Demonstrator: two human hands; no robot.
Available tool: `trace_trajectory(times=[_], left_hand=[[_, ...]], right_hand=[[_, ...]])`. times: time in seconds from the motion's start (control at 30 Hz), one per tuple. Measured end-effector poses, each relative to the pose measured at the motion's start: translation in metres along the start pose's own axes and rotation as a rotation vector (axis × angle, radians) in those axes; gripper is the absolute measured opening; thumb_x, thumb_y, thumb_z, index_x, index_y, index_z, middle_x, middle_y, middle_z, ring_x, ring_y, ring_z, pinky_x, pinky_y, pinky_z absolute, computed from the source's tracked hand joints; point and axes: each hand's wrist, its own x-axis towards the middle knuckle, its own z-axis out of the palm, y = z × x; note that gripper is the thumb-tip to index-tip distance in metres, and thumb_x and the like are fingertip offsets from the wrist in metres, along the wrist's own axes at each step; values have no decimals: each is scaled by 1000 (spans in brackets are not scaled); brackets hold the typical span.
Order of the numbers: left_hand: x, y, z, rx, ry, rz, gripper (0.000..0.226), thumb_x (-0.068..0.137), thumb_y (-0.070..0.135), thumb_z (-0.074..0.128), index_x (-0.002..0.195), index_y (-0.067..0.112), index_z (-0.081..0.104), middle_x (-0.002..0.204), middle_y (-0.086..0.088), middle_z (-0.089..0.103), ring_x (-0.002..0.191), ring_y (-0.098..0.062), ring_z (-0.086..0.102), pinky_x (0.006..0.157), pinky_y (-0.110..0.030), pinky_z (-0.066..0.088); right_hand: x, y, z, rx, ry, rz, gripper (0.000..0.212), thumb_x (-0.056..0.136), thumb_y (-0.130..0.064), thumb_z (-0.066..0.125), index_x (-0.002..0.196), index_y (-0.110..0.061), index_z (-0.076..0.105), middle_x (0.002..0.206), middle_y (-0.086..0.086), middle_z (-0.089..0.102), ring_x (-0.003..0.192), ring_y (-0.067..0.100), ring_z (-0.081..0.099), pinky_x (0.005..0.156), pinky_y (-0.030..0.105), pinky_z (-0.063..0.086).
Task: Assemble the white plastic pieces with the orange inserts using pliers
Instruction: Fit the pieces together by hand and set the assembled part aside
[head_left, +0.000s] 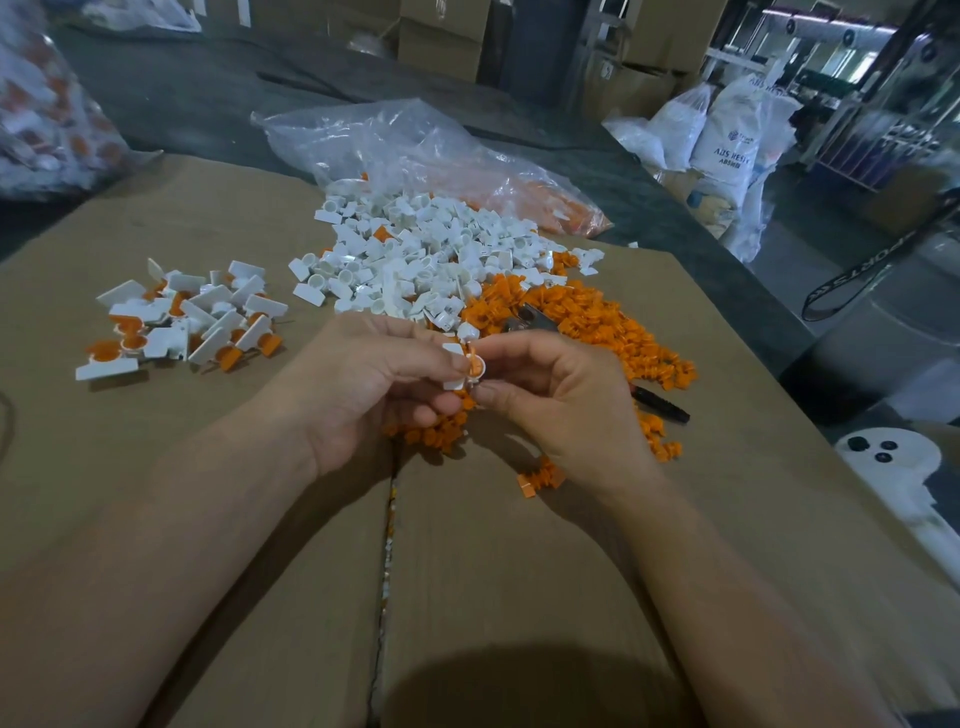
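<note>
Both hands meet over the middle of the cardboard. My left hand (374, 379) pinches a white plastic piece (456, 366) with an orange insert (474, 368) sitting in its round cup. My right hand (561, 400) pinches the same piece from the right side. The pliers (540, 323) lie on the orange insert pile (597, 322) behind my right hand, metal jaws showing; a dark handle (662, 405) pokes out to the right of that hand. Loose white pieces (415, 254) are heaped behind the hands.
A heap of assembled white-and-orange parts (187, 322) lies at the left. A clear plastic bag (415, 156) with more parts sits behind the piles. The cardboard box top (208, 519) has a centre seam. Sacks (727, 140) and cartons stand at the back right.
</note>
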Motion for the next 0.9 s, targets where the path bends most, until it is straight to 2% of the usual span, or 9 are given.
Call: trace_trajectory(times=[0.2, 0.3, 0.43, 0.77, 0.9], left_hand=[[-1, 0, -1, 9, 6, 12, 2, 49, 14, 70, 48, 15, 68, 54, -5, 64, 45, -10, 59, 41, -15, 45], [-1, -1, 1, 14, 8, 32, 2, 50, 14, 70, 50, 14, 68, 54, -5, 64, 47, -10, 61, 42, -15, 47], [0, -4, 2, 101, 20, 71, 14, 69, -1, 69, 60, 9, 66, 54, -7, 64, 49, -12, 61, 45, -17, 49], [-3, -3, 10, 206, 54, 169, 16, 77, -5, 66, 64, 4, 61, 49, -3, 63, 46, -9, 61, 44, -15, 47], [-5, -4, 11, 261, 87, 188, 13, 78, -1, 67, 67, 3, 62, 54, -7, 66, 49, -14, 63, 46, -20, 52]], right_hand=[[0, -3, -1, 42, -5, 6, 29, 81, 1, 62, 95, -24, 65, 88, -7, 68, 84, 7, 66, 76, 21, 53], [2, -2, -1, 123, 28, 104, 19, 85, -4, 57, 96, -18, 64, 82, 0, 69, 74, 10, 66, 68, 21, 55], [2, -2, -3, 157, -36, 232, 13, 87, -4, 55, 94, -11, 64, 74, 6, 68, 66, 12, 67, 60, 19, 54], [2, -2, -3, 100, -37, 253, 11, 88, 0, 54, 91, -6, 63, 71, 10, 65, 60, 8, 64, 59, 18, 54], [2, -3, -2, 119, -40, 259, 16, 89, 2, 52, 87, -10, 63, 68, 7, 65, 58, 7, 64, 58, 17, 53]])
